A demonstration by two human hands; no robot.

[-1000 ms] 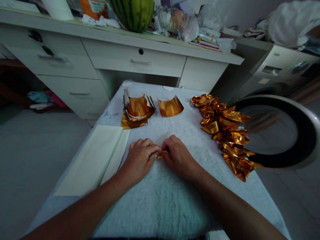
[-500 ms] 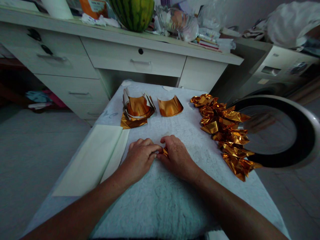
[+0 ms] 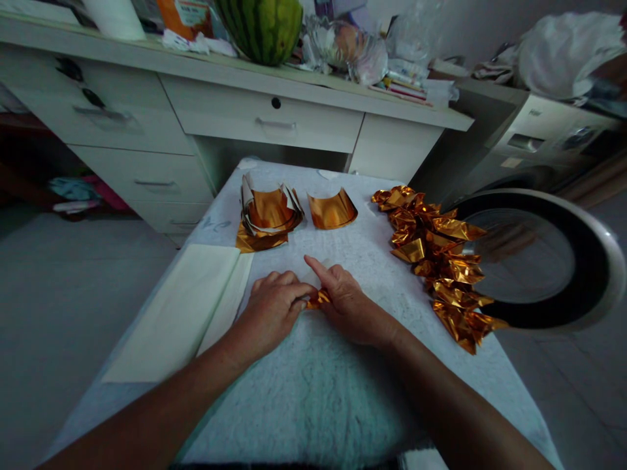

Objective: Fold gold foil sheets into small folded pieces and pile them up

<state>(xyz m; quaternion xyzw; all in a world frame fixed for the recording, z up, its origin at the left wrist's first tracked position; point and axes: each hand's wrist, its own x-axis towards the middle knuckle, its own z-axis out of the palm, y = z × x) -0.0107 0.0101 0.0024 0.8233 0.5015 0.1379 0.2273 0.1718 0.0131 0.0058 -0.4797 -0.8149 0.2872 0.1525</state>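
Note:
Between my two hands, low over the cloth-covered table, is a small piece of gold foil paper, mostly hidden by fingers. My left hand pinches its left end. On the other end my right hand is closed, with one finger pointing out to the upper left. Beyond the hands lie a stack of curled gold foil sheets and a single curled sheet. To the right runs a row of folded gold foil pieces, crumpled and shiny.
White paper sheets lie at the table's left side. A washing machine's open round door stands against the right edge. Behind is a drawer cabinet bearing a watermelon, a glass bowl and plastic bags.
My right hand has turned, and one finger now extends up and left. More of the gold foil shows between the hands. My left hand has barely moved.

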